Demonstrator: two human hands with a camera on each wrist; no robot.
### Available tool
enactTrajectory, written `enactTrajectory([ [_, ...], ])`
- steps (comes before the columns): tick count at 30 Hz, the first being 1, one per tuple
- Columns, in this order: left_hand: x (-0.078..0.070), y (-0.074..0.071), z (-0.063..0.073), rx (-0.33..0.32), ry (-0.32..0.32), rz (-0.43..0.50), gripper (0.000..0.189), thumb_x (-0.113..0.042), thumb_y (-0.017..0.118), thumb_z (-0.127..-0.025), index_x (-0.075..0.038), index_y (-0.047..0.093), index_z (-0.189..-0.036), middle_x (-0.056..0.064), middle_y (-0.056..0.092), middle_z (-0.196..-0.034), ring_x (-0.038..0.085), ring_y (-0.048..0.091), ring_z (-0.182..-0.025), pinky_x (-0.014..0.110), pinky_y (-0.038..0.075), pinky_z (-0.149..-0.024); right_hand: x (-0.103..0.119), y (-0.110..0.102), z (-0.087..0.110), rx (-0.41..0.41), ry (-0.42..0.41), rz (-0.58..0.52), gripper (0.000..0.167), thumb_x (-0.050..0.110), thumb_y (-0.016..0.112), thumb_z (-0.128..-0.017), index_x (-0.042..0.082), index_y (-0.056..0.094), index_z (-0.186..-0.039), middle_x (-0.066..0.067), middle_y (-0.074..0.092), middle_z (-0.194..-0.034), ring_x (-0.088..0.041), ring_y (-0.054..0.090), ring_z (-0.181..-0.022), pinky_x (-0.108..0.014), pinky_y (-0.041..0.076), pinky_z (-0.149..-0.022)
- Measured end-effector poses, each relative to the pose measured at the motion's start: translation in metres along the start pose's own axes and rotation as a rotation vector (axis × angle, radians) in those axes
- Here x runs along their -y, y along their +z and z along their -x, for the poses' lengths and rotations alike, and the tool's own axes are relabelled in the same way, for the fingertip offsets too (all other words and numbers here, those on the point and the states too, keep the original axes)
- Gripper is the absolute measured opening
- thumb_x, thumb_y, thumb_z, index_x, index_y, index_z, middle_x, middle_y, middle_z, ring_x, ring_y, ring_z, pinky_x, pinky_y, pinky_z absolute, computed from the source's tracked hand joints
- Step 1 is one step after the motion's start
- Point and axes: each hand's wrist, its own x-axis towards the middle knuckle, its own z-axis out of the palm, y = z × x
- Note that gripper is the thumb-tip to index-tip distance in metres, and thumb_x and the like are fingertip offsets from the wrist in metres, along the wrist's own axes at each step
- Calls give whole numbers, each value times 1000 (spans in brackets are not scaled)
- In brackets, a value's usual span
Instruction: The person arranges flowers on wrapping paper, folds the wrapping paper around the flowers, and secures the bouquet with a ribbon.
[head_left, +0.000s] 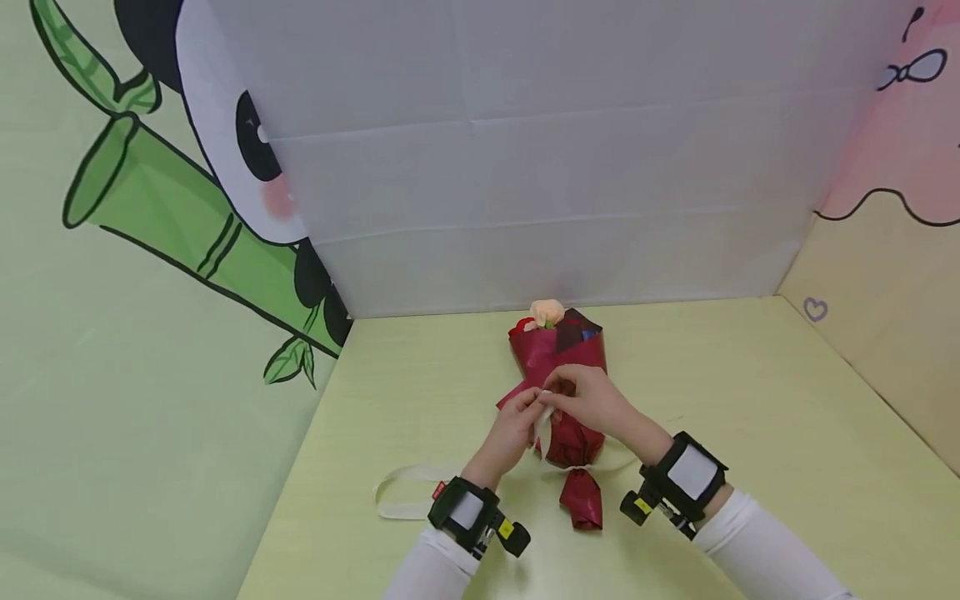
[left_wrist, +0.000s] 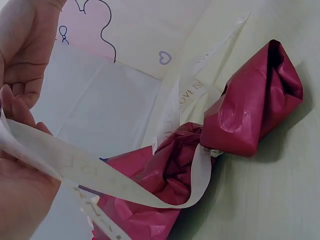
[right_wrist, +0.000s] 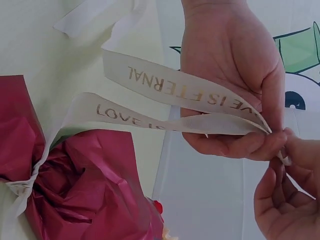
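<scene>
A bouquet in dark red wrapping paper (head_left: 536, 354) lies on the table, its flowers (head_left: 547, 312) toward the back wall. A cream ribbon (right_wrist: 145, 82) printed with gold "LOVE IS ETERNAL" lettering circles the narrow waist of the wrapping, above the flared paper tail (left_wrist: 240, 110). Above the bouquet, my left hand (head_left: 512, 433) pinches a folded length of this ribbon between thumb and fingers. Meeting it at the fingertips, my right hand (head_left: 596, 404) pinches the ribbon's end. Seen from the right wrist, two ribbon strands run from the waist to the left hand (right_wrist: 230, 60).
A loop of ribbon (head_left: 405, 510) lies on the pale yellow table (head_left: 337, 433) left of the bouquet. Another strand (head_left: 618, 458) trails to its right. A whitish wall sheet (head_left: 525, 208) stands behind, with cartoon-printed sheets at both sides. Both wrists wear strapped cameras.
</scene>
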Motion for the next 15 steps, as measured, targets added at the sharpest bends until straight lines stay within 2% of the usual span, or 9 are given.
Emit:
enactTrajectory([
  [2,2,-2,0,-24,-28,32,27,-22,39,-103,-1,57,-98,-2,55,-81,6,44,-63,19,34,-53,0,0,0,-6,-11,21,3,10,70,-84,7,68,-83,0,65,-76,-9,54,-66,-22,47,-61],
  [5,5,-5,0,-60,-60,92,23,-21,41,-102,-8,58,-93,-5,53,-79,7,46,-69,20,34,-58,0,0,-1,2,-14,46,5,8,71,-83,8,67,-79,0,65,-75,-9,53,-67,-22,46,-61],
  [8,7,-7,0,-55,-46,101,22,-24,42,-102,-11,57,-93,-5,53,-80,7,47,-71,20,35,-60,0,0,0,19,-5,51,5,7,70,-84,8,67,-80,-1,65,-76,-10,53,-68,-22,47,-62],
  [12,8,-8,0,-31,-27,4,21,-19,48,-100,0,55,-105,-6,57,-84,7,50,-75,20,39,-62,-3,1,1,22,-4,33,4,7,69,-85,8,66,-82,0,65,-77,-9,53,-70,-22,47,-64],
  [15,9,-8,-1,-58,-28,-77,23,-12,54,-96,7,54,-108,-7,57,-80,8,49,-73,21,40,-61,-17,-2,3,40,20,-50,7,13,65,-89,6,67,-89,-5,65,-82,-14,54,-72,-25,48,-63],
])
